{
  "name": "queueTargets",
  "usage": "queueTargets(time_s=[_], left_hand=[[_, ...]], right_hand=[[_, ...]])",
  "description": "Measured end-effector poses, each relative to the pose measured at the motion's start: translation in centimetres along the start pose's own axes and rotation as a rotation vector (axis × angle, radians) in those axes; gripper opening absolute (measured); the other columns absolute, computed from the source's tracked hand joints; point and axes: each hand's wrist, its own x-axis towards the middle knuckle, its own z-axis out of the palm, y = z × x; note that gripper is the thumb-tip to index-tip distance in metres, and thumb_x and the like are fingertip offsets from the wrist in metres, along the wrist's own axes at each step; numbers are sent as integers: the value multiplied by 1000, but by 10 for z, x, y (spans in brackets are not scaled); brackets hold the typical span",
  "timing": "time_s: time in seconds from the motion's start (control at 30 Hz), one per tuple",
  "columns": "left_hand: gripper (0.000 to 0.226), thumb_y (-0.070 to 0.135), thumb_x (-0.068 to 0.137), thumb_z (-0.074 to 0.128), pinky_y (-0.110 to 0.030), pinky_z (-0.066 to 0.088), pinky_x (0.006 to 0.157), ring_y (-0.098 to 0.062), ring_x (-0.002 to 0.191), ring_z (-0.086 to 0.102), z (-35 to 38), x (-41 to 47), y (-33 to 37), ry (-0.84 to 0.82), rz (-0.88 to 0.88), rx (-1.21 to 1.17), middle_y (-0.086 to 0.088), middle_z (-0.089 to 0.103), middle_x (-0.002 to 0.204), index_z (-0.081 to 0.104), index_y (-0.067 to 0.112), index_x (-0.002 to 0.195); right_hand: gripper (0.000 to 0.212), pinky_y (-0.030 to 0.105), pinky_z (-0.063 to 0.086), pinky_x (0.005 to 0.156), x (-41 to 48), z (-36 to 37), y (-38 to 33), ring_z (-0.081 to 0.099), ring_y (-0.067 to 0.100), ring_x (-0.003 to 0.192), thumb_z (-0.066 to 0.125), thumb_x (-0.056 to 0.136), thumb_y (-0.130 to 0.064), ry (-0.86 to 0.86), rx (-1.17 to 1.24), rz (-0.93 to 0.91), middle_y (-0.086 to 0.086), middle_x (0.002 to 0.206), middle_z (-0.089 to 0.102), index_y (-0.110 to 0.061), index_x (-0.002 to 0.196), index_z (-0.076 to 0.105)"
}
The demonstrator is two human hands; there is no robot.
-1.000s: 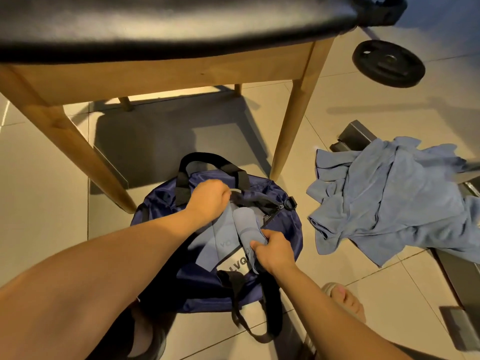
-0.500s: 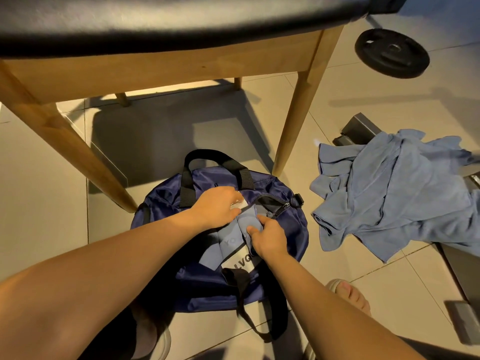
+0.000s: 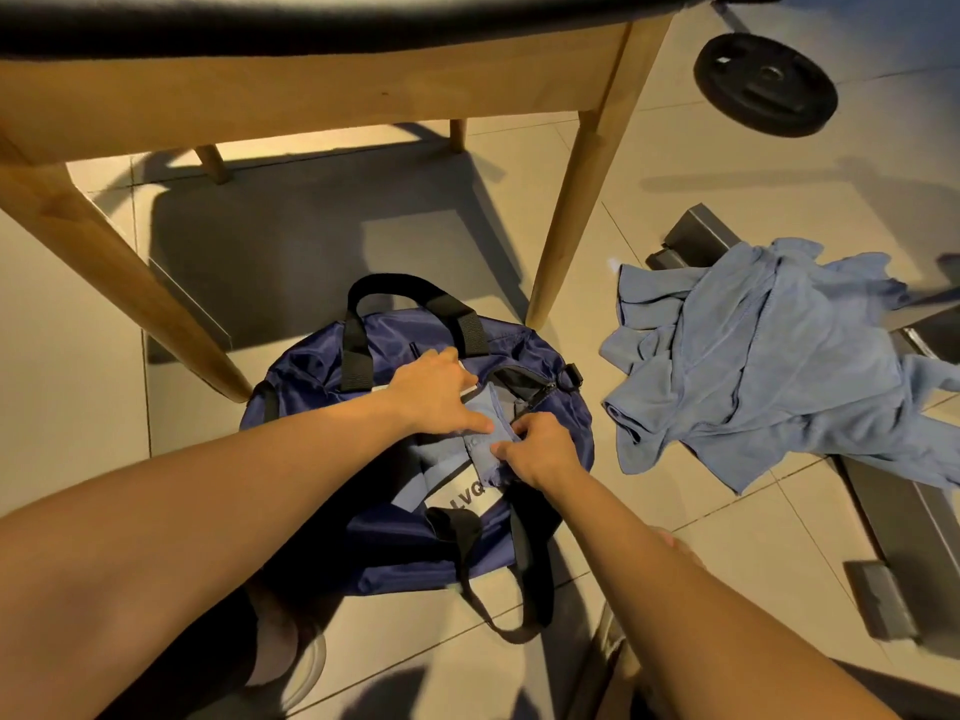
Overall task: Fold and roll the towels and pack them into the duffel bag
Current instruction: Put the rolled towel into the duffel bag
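Towel of pale blue cloth, rolled (image 3: 489, 441), is lying in the open zip mouth of the navy nylon duffel bag (image 3: 306, 392), its long axis running away from me toward the bag's far edge. My right hand (image 3: 540, 452) is pinching its right side. My left hand (image 3: 431, 392), fingers straight, is pressing down just beside it. I am judging the right hand better placed for pushing it in. Crumpled blue towels (image 3: 769, 366) are waiting on the tiled floor (image 3: 675, 226), right of the bag.

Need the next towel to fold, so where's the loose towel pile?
In the head view, the towel pile lies on the floor at the right, beside the duffel bag, partly over a grey frame.
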Motion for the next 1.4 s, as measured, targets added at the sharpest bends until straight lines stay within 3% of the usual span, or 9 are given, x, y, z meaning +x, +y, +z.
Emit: queueTargets(time_s=[0.17, 0.27, 0.37, 0.57, 0.83, 1.03, 1.17, 1.27, 1.4], left_hand=[[90, 82, 70, 66, -50, 48, 94, -30, 126, 44, 6, -5, 10, 49, -23, 76, -7, 48, 127, 60, 23, 138], [90, 83, 71, 65, -49, 47, 92, -30, 127, 43, 10, -5, 16, 67, -41, 114, -7, 47, 129, 60, 22, 137], [87, 82, 71, 65, -47, 47, 87, -29, 123, 44, 9, -3, 16, 59, -50, 129, -6, 47, 125, 62, 22, 134], [85, 83, 70, 66, -48, 47, 90, -30, 124, 44, 9, -1, 15, 42, -50, 127, -6, 47, 125, 65, 23, 130], [88, 84, 67, 68, -46, 48, 86, -29, 121, 48, 4, 0, 15, 45, -54, 79, -5, 50, 118, 66, 21, 127], [77, 84, 66, 68, -45, 49, 82, -29, 114, 51, 4, -3, 17, 59, -52, 111, 0, 38, 100, 70, 18, 105], [82, 84, 66, 68, -45, 49, 81, -29, 117, 49, 10, -4, 23, 71, -61, 165, -4, 48, 114, 69, 17, 112], [78, 82, 69, 67, -44, 48, 82, -30, 119, 48, 14, -5, 27, 93, -54, 204, -5, 49, 122, 69, 18, 113], [75, 82, 71, 65, -42, 47, 78, -29, 117, 49, 14, -6, 27, 104, -45, 236, -5, 49, 121, 69, 18, 110]], right_hand=[[18, 46, 56, 81, -3, 11, 8, 69, 34, 90, 71, 90, -15, 14, 117, -34, 16, 96, 75, 1, 98, 74], [20, 50, 55, 78, 3, 0, 6, 66, 37, 90, 58, 92, -10, 67, -97, -163, 18, 96, 72, 3, 99, 72], [26, 46, 52, 77, 10, -14, -6, 62, 41, 104, 54, 93, -6, 59, -368, -332, 18, 115, 67, -3, 115, 67], [27, 38, 43, 74, 21, -17, -5, 61, 36, 112, 53, 97, -14, -77, -739, -353, 14, 126, 62, -9, 123, 56], [13, 36, 36, 64, -2, -21, 21, 63, 40, 95, 58, 93, -7, -49, -741, -417, 21, 109, 62, -1, 103, 62], [28, 47, 54, 76, -25, -45, 42, 61, 38, 96, 57, 82, -2, -150, -758, -534, 14, 106, 65, -5, 104, 73], [17, 43, 51, 72, -38, -57, 38, 59, 34, 89, 62, 81, -16, -192, -782, -590, 9, 100, 61, -7, 93, 70], [27, 37, 46, 69, -39, -57, 34, 60, 33, 92, 58, 92, -34, -139, -851, -569, 11, 101, 61, -8, 97, 65], [16, 39, 47, 70, -36, -49, 26, 62, 37, 94, 58, 95, -23, -122, -885, -577, 14, 104, 62, -9, 94, 65]])
